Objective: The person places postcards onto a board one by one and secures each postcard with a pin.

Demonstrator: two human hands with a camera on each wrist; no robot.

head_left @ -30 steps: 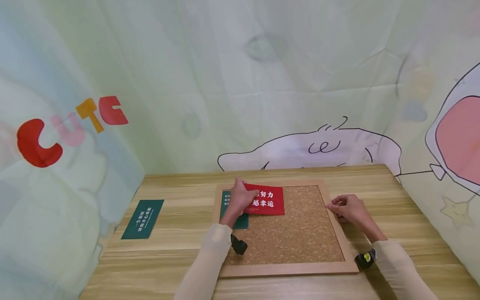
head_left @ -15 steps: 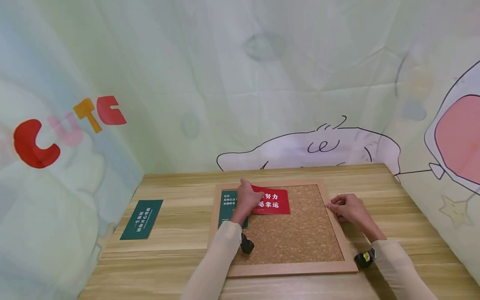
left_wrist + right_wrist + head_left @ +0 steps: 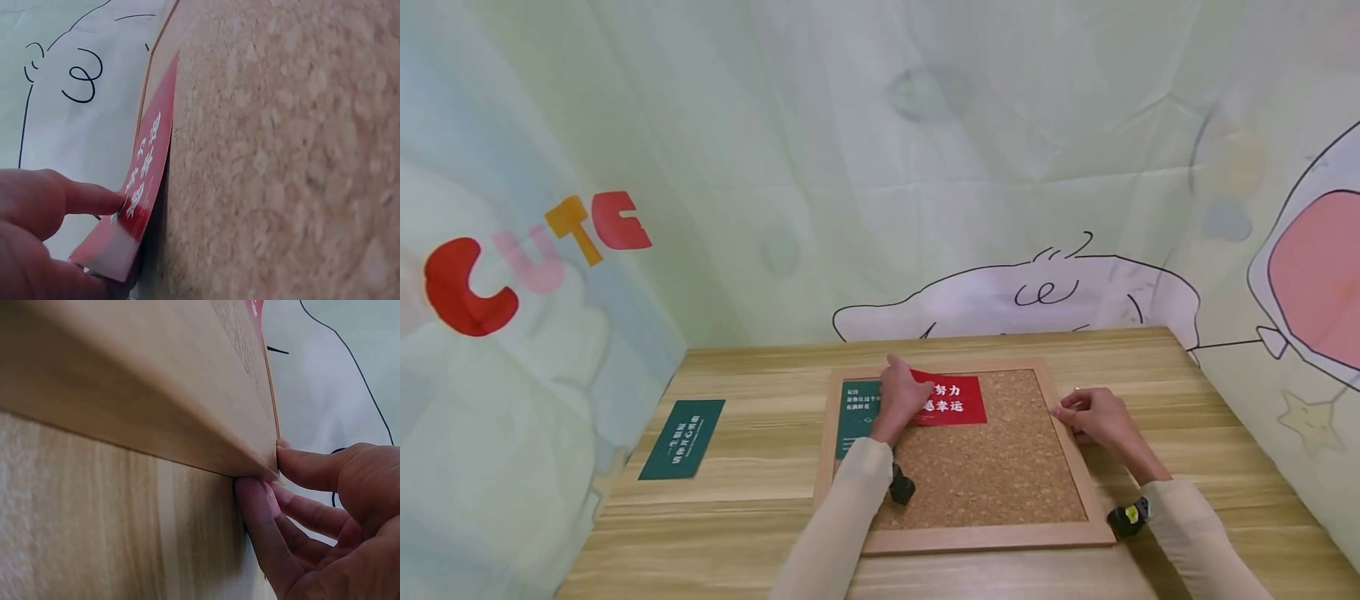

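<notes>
My left hand (image 3: 901,398) pinches a red card (image 3: 966,400) with white characters by its left end, close over the top of a cork board (image 3: 988,475). In the left wrist view the red card (image 3: 147,169) slants and bends a little between thumb and finger, its far corner right at the cork. A green card (image 3: 859,421) lies on the board's upper left, partly behind my left hand and sleeve. My right hand (image 3: 1097,417) grips the board's right side; in the right wrist view the thumb and fingers pinch the wooden frame (image 3: 206,419) at its edge.
Another green card (image 3: 682,439) with white characters lies on the wooden table (image 3: 752,467), left of the board. A printed cloth backdrop (image 3: 760,208) with cartoon drawings rises behind the table and along both sides.
My left hand has shifted slightly right along the board's top with the red card, uncovering more of the green card's text. My right hand keeps its hold on the frame.
</notes>
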